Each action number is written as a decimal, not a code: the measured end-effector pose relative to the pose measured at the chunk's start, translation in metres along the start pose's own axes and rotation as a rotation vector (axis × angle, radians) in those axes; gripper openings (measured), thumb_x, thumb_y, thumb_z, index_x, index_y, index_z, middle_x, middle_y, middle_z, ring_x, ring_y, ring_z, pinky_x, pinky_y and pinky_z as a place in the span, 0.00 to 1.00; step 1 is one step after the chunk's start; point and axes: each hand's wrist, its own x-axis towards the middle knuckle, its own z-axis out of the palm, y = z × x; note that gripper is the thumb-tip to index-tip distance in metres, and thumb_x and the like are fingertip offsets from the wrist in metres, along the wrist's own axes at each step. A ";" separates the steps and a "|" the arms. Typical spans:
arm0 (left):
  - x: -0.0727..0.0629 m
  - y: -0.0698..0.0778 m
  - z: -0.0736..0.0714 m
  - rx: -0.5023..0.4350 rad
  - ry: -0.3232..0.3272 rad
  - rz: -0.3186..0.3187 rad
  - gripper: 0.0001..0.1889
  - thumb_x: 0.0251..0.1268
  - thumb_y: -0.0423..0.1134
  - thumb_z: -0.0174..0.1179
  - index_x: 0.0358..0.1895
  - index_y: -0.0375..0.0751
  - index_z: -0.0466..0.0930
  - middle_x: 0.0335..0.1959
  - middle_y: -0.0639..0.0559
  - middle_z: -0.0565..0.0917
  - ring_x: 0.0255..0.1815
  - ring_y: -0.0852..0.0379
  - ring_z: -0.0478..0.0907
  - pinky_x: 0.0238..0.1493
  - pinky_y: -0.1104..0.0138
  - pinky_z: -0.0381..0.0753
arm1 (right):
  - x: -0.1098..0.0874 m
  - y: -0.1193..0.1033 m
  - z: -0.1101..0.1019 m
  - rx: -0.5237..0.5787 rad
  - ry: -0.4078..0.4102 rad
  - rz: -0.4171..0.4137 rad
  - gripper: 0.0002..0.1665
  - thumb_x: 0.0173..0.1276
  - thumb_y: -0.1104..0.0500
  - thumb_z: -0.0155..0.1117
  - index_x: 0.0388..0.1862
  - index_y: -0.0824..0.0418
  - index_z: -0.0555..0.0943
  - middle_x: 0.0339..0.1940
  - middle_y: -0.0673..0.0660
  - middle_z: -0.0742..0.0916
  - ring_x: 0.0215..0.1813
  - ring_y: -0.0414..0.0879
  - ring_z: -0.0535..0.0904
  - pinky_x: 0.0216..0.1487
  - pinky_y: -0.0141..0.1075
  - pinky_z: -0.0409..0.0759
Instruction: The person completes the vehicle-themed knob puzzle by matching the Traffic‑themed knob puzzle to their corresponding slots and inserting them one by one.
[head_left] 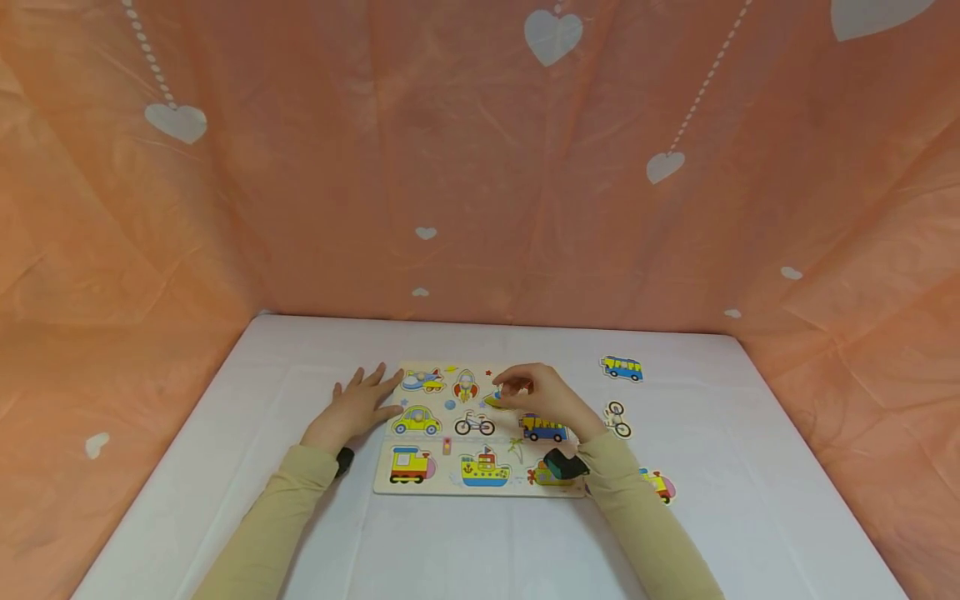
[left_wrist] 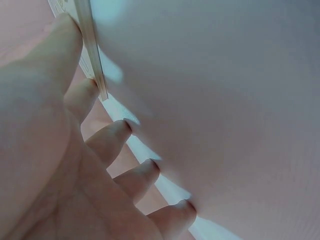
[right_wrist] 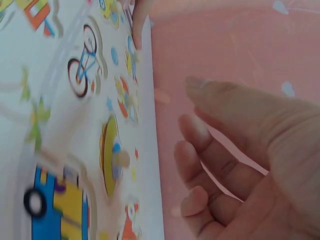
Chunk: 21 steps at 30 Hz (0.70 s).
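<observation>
A wooden picture puzzle board [head_left: 381, 468] lies on the white table. My left hand [head_left: 352, 410] rests at its left edge with fingers spread; in the left wrist view the thumb [left_wrist: 67, 42] and a fingertip touch the board's rim. Over the upper right of the board is my right hand [head_left: 551, 396]. In the right wrist view its fingers [right_wrist: 187, 157] are loosely bent and hold nothing, apart from the knobbed flying saucer piece [right_wrist: 109, 155], which sits tilted on the board. Knobbed car [head_left: 417, 420], airplane [head_left: 423, 381] and rocket [head_left: 466, 387] pieces sit in the board.
Right of the board lie a loose bus piece [head_left: 622, 367], a bicycle piece [head_left: 618, 419] and a train piece [head_left: 660, 485], the last partly behind the right sleeve [head_left: 637, 508]. A pink curtain [head_left: 480, 183] with white hearts hangs behind the table [head_left: 450, 550].
</observation>
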 end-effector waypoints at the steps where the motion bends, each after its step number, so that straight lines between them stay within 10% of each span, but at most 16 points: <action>1: 0.000 0.000 0.000 0.000 -0.002 -0.003 0.37 0.67 0.53 0.57 0.75 0.47 0.55 0.75 0.35 0.50 0.72 0.26 0.39 0.63 0.31 0.37 | -0.002 0.002 -0.002 -0.008 0.005 0.003 0.16 0.60 0.65 0.69 0.48 0.67 0.83 0.33 0.50 0.84 0.35 0.44 0.78 0.37 0.35 0.78; 21: 0.000 0.000 0.001 0.011 0.008 -0.002 0.37 0.66 0.54 0.58 0.75 0.47 0.56 0.75 0.34 0.50 0.72 0.26 0.40 0.63 0.30 0.38 | -0.047 0.031 -0.044 -0.055 0.031 0.111 0.16 0.62 0.61 0.69 0.49 0.64 0.84 0.38 0.52 0.86 0.39 0.45 0.78 0.41 0.40 0.75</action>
